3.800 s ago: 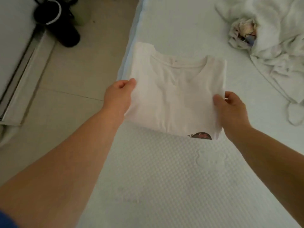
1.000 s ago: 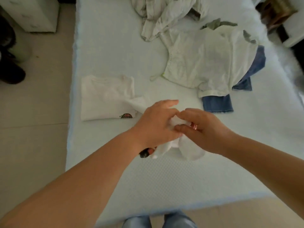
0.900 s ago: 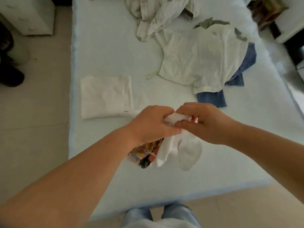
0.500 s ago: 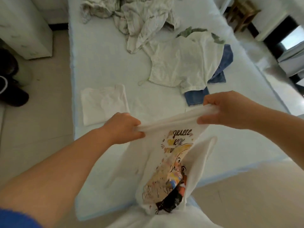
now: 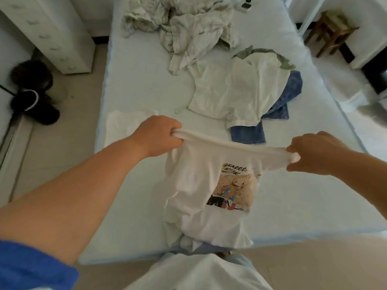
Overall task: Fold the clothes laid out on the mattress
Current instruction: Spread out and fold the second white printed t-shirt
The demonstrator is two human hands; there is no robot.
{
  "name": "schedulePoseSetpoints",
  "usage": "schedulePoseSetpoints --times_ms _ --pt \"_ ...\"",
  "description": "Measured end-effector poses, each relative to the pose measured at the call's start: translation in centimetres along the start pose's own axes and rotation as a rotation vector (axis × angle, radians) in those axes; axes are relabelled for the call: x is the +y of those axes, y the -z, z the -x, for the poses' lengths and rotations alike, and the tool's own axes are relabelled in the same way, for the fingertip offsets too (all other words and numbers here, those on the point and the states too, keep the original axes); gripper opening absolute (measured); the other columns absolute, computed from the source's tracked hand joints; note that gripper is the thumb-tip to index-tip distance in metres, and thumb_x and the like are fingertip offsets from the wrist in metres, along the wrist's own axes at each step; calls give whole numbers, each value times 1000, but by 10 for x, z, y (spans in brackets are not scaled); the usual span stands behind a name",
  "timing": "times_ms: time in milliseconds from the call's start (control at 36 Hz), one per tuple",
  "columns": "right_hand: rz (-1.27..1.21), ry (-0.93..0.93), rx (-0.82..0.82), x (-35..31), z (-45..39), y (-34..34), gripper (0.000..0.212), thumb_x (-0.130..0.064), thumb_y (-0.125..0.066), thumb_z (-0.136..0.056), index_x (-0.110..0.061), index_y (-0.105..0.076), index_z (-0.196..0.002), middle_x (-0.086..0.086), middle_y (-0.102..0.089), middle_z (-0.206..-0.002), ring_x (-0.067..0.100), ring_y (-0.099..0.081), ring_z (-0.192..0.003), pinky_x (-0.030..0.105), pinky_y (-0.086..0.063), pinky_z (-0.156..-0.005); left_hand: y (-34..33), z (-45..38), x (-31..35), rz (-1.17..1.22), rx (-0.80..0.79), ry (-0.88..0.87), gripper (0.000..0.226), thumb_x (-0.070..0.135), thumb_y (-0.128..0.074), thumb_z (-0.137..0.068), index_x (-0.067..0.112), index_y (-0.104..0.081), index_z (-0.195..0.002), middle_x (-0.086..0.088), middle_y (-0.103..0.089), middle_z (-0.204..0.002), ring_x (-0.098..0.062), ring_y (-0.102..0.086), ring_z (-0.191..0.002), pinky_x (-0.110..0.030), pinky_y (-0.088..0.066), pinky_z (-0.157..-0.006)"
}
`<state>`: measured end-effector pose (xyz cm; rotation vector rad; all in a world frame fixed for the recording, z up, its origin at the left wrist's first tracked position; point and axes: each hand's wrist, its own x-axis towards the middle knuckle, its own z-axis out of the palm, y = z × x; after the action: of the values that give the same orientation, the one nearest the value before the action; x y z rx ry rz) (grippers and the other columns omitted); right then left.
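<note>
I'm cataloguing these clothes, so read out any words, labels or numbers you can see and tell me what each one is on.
White printed T-shirt, held up by the left hand and right hand: two lines of dark lettering above the cartoon picture, too blurred to read.
Folded white T-shirt, crumpled clothes on the mattress, white drawer unit: no text visible.

Soft, even daylight fills the room, brightest at the right edge, where the floor (image 5: 343,84) washes out to near white. The pale mattress (image 5: 142,84) looks slightly overexposed, with only faint shadows. The wide-angle lens bends straight lines near the borders. Motion blur softens the right hand (image 5: 314,151) and the far corners.
</note>
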<state>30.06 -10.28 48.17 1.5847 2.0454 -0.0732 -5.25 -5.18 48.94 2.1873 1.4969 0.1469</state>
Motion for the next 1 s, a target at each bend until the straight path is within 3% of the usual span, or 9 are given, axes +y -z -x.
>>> schedulePoseSetpoints --times_ms 167,306,389,472,611,667,750,861,1000 --pt "-159 59 55 42 3 -20 39 -52 -51 -88 -30 -59 -119 -11 -60 -108 10 -50 -98 22 -29 -86 -8 -6 40 243 169 102 10 3 -55 -75 1 -60 -82 -15 -57 -85 -31 -54 -78 -46 -49 -67" --pt "-194 32 105 62 2 -11 36 -53 -52 -87 -23 -66 -102 -3 -66 -96 17 -55 -87 24 -34 -79 -9 -7 60 480 243 212 29 15 -49 -60 -1 -61 -82 -18 -59 -77 -18 -48 -67 -29 -39 -58" --pt "-549 -17 120 70 5 3 26 -43 -60 -85 -20 -67 -94 0 -64 -90 22 -55 -87 33 -42 -79 -8 -9 65 563 281 281 3 9 -50 -61 9 -51 -64 -1 -44 -61 -5 -37 -52 -17 -30 -48" --pt "-949 -17 209 68 11 22 5 -34 -63 -85 -36 -60 -83 -7 -60 -92 17 -53 -91 30 -35 -83 -9 -13 57 546 309 356 23 -3 -50 -70 19 -48 -61 6 -43 -61 -4 -37 -52 -12 -29 -44" --pt "-1363 110 223 47 25 57 11 -21 -56 -91 -21 -66 -96 5 -67 -99 24 -62 -98 41 -45 -98 -10 -15 62 409 127 334 23 2 -54 -77 25 -54 -73 9 -54 -75 -7 -49 -68 -20 -34 -56" --pt "-1366 176 212 36 27 70 10 -18 -55 -92 -12 -63 -95 10 -66 -95 24 -63 -93 42 -49 -95 -10 -13 78 403 14 239 26 11 -62 -78 30 -57 -95 13 -58 -97 -3 -53 -91 -15 -36 -69" --pt "-1366 289 192 17 27 90 14 -7 -53 -92 -17 -61 -86 -7 -62 -77 10 -60 -78 32 -50 -81 -9 -12 113 438 -134 49 53 35 -74 -74 36 -50 -121 21 -53 -114 2 -47 -108 -15 -35 -82" --pt "-1267 342 168 -1 31 107 9 -8 -58 -88 -15 -63 -85 2 -64 -82 25 -62 -86 40 -49 -85 -2 -15 150 563 -130 -85 10 35 -66 -82 26 -64 -80 22 -58 -66 5 -52 -60 -8 -39 -57" --pt "-1281 256 239 -9 30 115 2 -14 -65 -85 -15 -64 -84 4 -64 -82 16 -59 -80 35 -48 -85 15 -10 154 673 -138 -37 34 33 -64 -84 1 -61 -72 -2 -52 -63 -14 -48 -59 -27 -36 -59"
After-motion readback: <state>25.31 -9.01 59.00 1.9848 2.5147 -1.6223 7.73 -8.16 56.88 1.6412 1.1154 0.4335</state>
